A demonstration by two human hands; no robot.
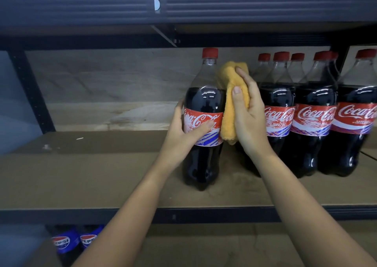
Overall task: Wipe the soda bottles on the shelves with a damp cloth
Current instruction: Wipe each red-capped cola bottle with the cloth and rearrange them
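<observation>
From the head view, the left hand [179, 132] has its fingers wrapped round a cola bottle [204, 111] upright on the shelf [102, 177]. The right hand [247, 111] grips an orange cloth [230, 111] against its side, just beside the other bottles [314, 113].

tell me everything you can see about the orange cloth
The orange cloth looks soft and fuzzy, like microfibre, bunched into thick folds. The right hand grips it, thumb across its front. It hangs upright against the right side of the separate cola bottle, which the left hand holds at the label. Its lower end dangles above the shelf. Dampness cannot be judged.
</observation>
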